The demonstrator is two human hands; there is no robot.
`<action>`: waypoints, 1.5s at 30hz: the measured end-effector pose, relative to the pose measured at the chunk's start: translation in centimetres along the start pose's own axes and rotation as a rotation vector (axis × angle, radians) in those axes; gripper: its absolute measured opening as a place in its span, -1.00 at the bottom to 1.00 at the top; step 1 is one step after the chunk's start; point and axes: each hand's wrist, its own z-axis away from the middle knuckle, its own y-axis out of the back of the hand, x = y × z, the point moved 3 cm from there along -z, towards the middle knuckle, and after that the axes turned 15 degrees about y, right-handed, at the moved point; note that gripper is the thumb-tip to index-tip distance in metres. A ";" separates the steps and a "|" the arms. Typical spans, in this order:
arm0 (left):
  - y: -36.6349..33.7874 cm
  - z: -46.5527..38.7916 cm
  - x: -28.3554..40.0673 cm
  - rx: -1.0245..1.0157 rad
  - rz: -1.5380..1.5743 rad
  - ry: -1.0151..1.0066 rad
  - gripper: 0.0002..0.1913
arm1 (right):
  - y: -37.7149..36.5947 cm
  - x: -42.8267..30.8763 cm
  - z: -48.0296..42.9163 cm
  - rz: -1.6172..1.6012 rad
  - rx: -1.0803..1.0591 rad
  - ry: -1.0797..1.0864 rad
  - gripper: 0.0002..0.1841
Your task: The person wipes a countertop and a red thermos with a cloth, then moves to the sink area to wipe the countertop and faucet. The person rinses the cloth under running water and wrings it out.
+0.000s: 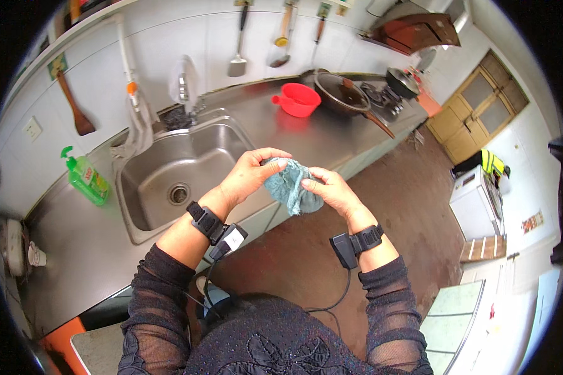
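Observation:
A crumpled blue-green cloth (293, 190) is held up between my two hands, just past the counter's front edge. My left hand (252, 172) grips its upper left part, thumb on top. On the other side, my right hand (330, 190) pinches the cloth's right edge between thumb and fingers. To the left of the cloth lies the stainless steel sink (152, 176), with its drain (178, 193) showing. Behind the sink stands a faucet (184, 86), partly wrapped in something pale.
A red plastic dipper (300, 100) and a lidded wok (342, 93) sit on the steel counter (267, 124). A green pump bottle (88, 180) stands left of the sink. Beyond the gas stove (382, 101) is a wooden door (478, 105). A person (490, 163) in a yellow vest is at the right.

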 end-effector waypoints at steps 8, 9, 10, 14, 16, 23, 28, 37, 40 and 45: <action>-9.2 -2.7 -3.3 -0.169 -0.488 0.057 -0.71 | 9.6 0.7 8.4 0.398 0.325 0.075 -0.72; -9.9 -2.9 -3.6 -0.170 -0.589 0.077 -0.73 | 10.2 0.5 9.2 0.525 0.325 0.127 -0.72; -10.5 -3.0 -3.9 -0.152 -0.630 0.077 -0.80 | 10.5 1.0 10.0 0.168 0.381 0.038 -0.71; -12.3 -3.6 -4.0 -0.027 -0.810 -0.002 -0.78 | 11.2 0.9 12.5 -0.218 0.543 -0.058 -0.65; -13.3 -3.9 -4.2 0.019 -0.924 -0.069 -0.75 | 11.2 0.1 13.6 -0.379 0.556 -0.026 -0.65; -15.9 -5.7 -6.1 0.115 -0.879 -0.087 -0.75 | 11.9 -1.6 15.6 -0.395 0.612 0.001 -0.72; -16.2 -6.5 -6.5 0.064 -0.837 -0.257 -0.79 | 12.6 -1.6 16.1 -0.427 0.661 0.023 -0.81; -16.2 -6.8 -7.9 -0.297 -0.616 0.189 -0.70 | 14.9 -2.0 17.1 -0.195 0.556 0.072 -0.83; -16.5 -6.8 -7.5 -0.312 -0.685 0.201 -0.70 | 16.2 -1.9 17.4 0.018 0.532 0.044 -0.86; -17.5 -6.7 -6.6 -0.430 -0.678 0.121 -0.66 | 18.0 -2.2 17.0 -0.115 0.596 0.035 -0.82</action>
